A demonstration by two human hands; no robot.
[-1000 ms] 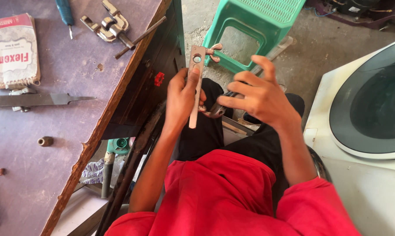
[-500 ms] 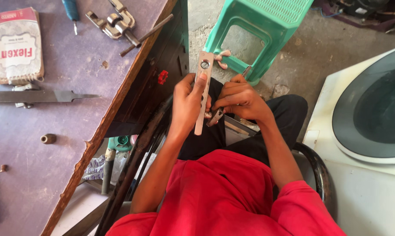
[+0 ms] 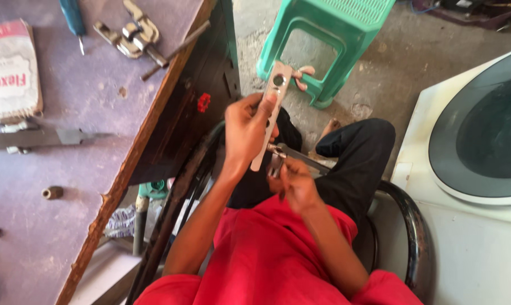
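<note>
My left hand [image 3: 245, 129] grips a long flat metal plate [image 3: 271, 107] with a round hole near its top end, holding it upright above my lap. My right hand [image 3: 292, 179] is closed on a small metal tool [image 3: 276, 157] whose tip meets the lower part of the plate. Both hands are close together over my black trousers. I wear a red shirt [image 3: 266, 254].
A worn purple workbench [image 3: 57, 169] at left carries a metal clamp tool [image 3: 132, 35], a screwdriver [image 3: 73, 20], a paper packet [image 3: 11, 70], a flat metal file [image 3: 38, 137] and a small nut [image 3: 52, 193]. A green plastic stool [image 3: 329, 39] stands ahead. A white washing machine [image 3: 470, 169] is at right.
My right hand has drawn back toward my body and down to the plate's lower end. The left hand keeps the plate upright, shifted slightly.
</note>
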